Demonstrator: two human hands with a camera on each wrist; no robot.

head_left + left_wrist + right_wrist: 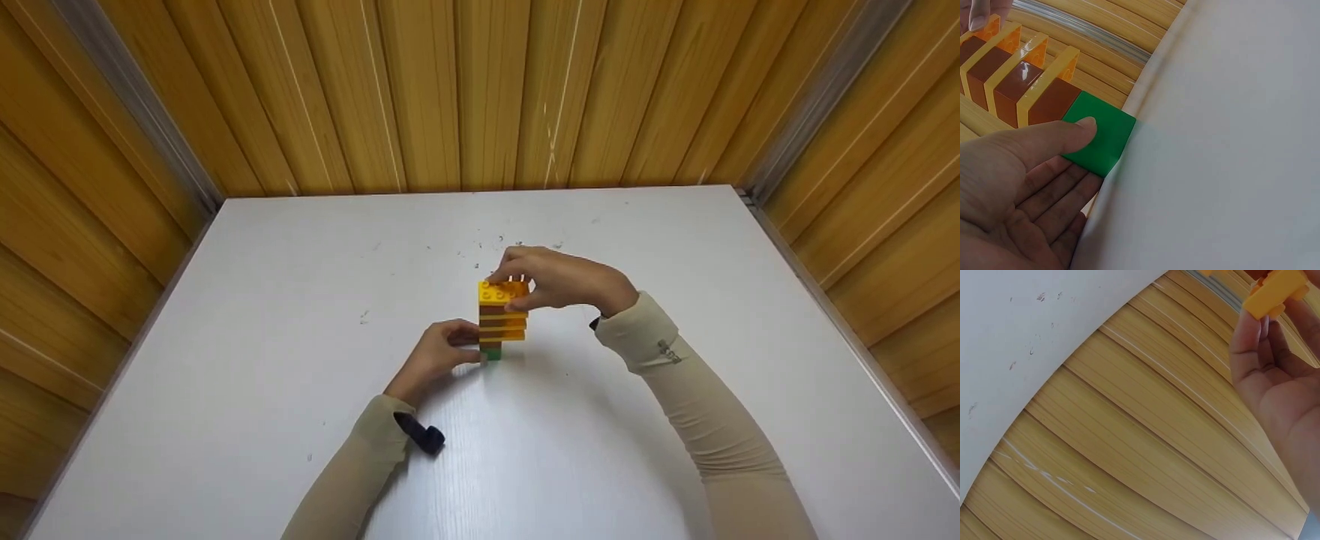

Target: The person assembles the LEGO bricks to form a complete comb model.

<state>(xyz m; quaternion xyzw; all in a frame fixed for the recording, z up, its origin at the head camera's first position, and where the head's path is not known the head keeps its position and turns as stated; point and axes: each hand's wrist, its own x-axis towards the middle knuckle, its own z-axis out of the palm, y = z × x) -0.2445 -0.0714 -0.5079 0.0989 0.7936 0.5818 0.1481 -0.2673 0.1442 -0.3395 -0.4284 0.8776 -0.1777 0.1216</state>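
Observation:
An upright tower of toy building bricks stands on the white table (300, 285), with a green brick (1107, 126) at its base. Above that, brown bricks (1051, 102) alternate with thin yellow plates (516, 334) that stick out to the right. My left hand (435, 354) pinches the green brick, its thumb on one face and fingers behind. At the top, my right hand (562, 279) grips the studded yellow brick (489, 295) between thumb and fingers. In the right wrist view, a yellow brick (1275, 293) shows at the fingertips; most of the tower lies out of that frame.
Wood-patterned panels (427, 97) rise behind the table and at both sides. Small dark marks (480, 255) dot the tabletop beyond the tower. A dark strap (420, 433) sits on the left wrist.

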